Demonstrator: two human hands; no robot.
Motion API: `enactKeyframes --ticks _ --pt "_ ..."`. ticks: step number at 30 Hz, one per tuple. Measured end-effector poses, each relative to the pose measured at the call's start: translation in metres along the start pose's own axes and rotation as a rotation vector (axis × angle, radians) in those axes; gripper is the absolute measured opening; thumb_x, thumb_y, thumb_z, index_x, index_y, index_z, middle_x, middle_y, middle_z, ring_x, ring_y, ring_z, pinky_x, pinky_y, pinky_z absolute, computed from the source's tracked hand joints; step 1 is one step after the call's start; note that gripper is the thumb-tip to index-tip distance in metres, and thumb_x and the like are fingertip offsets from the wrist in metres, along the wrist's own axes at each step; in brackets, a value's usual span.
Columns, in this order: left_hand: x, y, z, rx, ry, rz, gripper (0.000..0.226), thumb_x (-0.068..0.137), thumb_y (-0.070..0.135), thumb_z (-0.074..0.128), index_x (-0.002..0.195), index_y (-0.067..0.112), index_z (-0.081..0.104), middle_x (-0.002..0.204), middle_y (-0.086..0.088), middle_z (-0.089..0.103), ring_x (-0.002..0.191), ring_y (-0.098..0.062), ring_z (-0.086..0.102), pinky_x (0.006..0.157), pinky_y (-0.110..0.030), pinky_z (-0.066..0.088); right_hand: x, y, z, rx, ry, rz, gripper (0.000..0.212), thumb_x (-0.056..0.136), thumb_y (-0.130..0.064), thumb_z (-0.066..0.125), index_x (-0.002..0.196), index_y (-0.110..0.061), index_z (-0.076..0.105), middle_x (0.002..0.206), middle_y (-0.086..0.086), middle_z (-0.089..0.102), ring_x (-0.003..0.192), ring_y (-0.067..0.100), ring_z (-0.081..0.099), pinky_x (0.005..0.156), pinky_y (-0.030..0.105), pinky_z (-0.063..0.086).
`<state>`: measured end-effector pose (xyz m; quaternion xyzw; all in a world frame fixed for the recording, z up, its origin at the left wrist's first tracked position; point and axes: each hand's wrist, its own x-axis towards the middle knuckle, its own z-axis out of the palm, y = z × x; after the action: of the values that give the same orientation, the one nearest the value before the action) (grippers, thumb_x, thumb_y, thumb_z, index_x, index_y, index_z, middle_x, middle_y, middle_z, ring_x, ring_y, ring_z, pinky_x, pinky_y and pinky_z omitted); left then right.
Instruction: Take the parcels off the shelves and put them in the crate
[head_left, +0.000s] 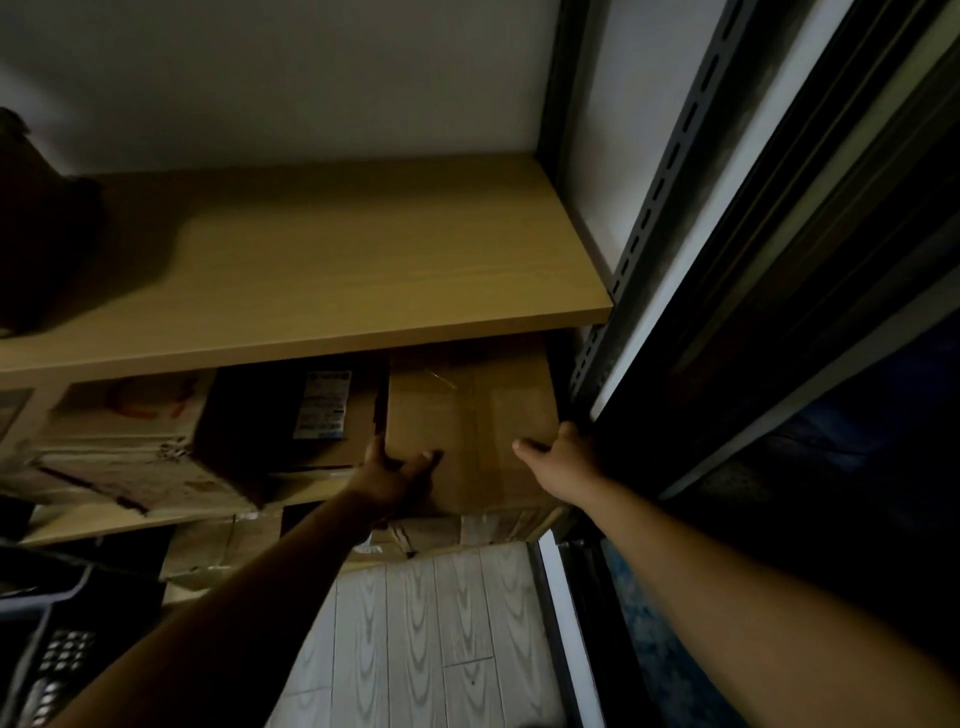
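The left hand (397, 465) and right hand (563, 452) clasp the parcel (467, 410) by its sides — fingers hidden behind it.

Brown box (470, 415) (clear tape stripe), tan wood-grain shelf (363, 260), pale grey wood-pattern floor (431, 634), dark slotted post (670, 171).

The rear of the taped cardboard box (467, 426) lies hidden under the upper shelf board (311, 260). Fingers of the left hand (395, 470) vanish round the box's left edge, and fingertips of the right hand (563, 457) behind its right side. Left of the box, a neighbour's label (324, 405) is too blurred to read. Below-left of the box, the dark crate (57, 654) is cut by the picture's edge. Directly beneath the box, the lower boxes (441, 530) are partly covered.
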<state>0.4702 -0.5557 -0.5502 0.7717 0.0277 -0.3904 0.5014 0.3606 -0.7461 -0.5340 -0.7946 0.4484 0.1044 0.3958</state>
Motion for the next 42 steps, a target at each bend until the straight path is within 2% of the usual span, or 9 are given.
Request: enactKeyframes --ticks 3,7,9,15,19,28,30,37,42 --pt "0.000 -0.010 0.005 -0.060 -0.007 0.016 0.077 0.082 0.024 0.071 0.142 0.020 0.023 0.121 -0.010 0.050 0.091 -0.021 0.056 0.062 -0.029 0.049 -0.004 -0.001 0.005 0.094 -0.004 0.013 0.079 0.086 -0.045 0.063 0.143 -0.004 0.025 0.141 0.017 0.041 0.124 0.034 0.047 0.092 0.034 0.043" --pt "-0.022 -0.020 0.001 -0.065 -0.060 -0.003 0.082 0.077 0.035 0.074 0.143 0.027 0.025 0.128 -0.010 0.049 0.108 -0.030 0.053 0.091 -0.049 0.049 -0.025 0.004 0.002 0.107 -0.021 0.024 0.071 0.090 -0.038 0.062 0.142 -0.005 0.027 0.138 0.015 0.044 0.123 0.032 0.048 0.081 0.027 0.039" --pt "-0.039 -0.023 -0.002 -0.070 -0.073 -0.022 0.081 0.078 0.036 0.073 0.142 0.030 0.024 0.129 -0.009 0.048 0.111 -0.032 0.052 0.095 -0.052 0.047 -0.043 0.005 -0.001 0.114 -0.023 0.029 0.068 0.092 -0.036 0.060 0.143 -0.006 0.026 0.139 0.014 0.044 0.125 0.031 0.047 0.080 0.026 0.036" --pt "-0.095 -0.026 -0.019 -0.078 -0.128 0.022 0.084 0.082 0.032 0.069 0.145 0.030 0.015 0.137 -0.010 0.042 0.111 -0.030 0.049 0.092 -0.048 0.047 -0.119 0.001 -0.001 0.236 0.016 0.033 0.064 0.090 -0.029 0.063 0.138 -0.004 0.031 0.137 0.014 0.047 0.124 0.032 0.048 0.095 0.032 0.040" --pt "-0.145 -0.036 -0.042 -0.039 -0.182 0.068 0.080 0.084 0.033 0.067 0.145 0.029 0.015 0.127 -0.008 0.044 0.098 -0.026 0.052 0.076 -0.042 0.050 -0.186 -0.003 0.006 0.250 0.079 0.007 0.057 0.092 -0.027 0.061 0.136 -0.004 0.033 0.135 0.015 0.048 0.123 0.031 0.049 0.092 0.030 0.040" --pt "-0.247 -0.060 -0.106 -0.011 -0.138 0.158 0.077 0.083 0.032 0.068 0.144 0.019 0.022 0.128 -0.011 0.048 0.099 -0.025 0.054 0.080 -0.041 0.051 -0.303 -0.019 0.031 0.210 0.101 -0.022 0.063 0.090 -0.040 0.060 0.138 -0.008 0.035 0.132 0.012 0.051 0.118 0.031 0.053 0.096 0.037 0.045" --pt "-0.268 -0.058 -0.119 -0.019 -0.118 0.184 0.078 0.082 0.033 0.069 0.144 0.021 0.023 0.130 -0.014 0.048 0.106 -0.031 0.054 0.086 -0.048 0.051 -0.319 -0.026 0.029 0.196 0.125 -0.058 0.069 0.087 -0.045 0.062 0.139 -0.009 0.033 0.134 0.012 0.050 0.118 0.031 0.053 0.097 0.040 0.046" --pt "-0.353 -0.046 -0.144 -0.083 0.027 0.299 0.084 0.078 0.038 0.073 0.143 0.026 0.022 0.127 -0.009 0.048 0.106 -0.029 0.054 0.076 -0.044 0.055 -0.373 -0.052 0.009 0.183 0.134 -0.207 0.078 0.082 -0.056 0.060 0.143 -0.020 0.026 0.137 0.007 0.049 0.115 0.031 0.054 0.091 0.042 0.050" --pt "-0.398 -0.031 -0.154 -0.092 0.131 0.421 0.081 0.079 0.042 0.069 0.144 0.026 0.023 0.123 -0.004 0.048 0.096 -0.021 0.055 0.072 -0.038 0.053 -0.415 -0.070 -0.009 0.243 0.151 -0.364 0.092 0.085 -0.053 0.060 0.151 -0.029 0.000 0.146 0.003 0.038 0.123 0.028 0.048 0.085 0.032 0.042"
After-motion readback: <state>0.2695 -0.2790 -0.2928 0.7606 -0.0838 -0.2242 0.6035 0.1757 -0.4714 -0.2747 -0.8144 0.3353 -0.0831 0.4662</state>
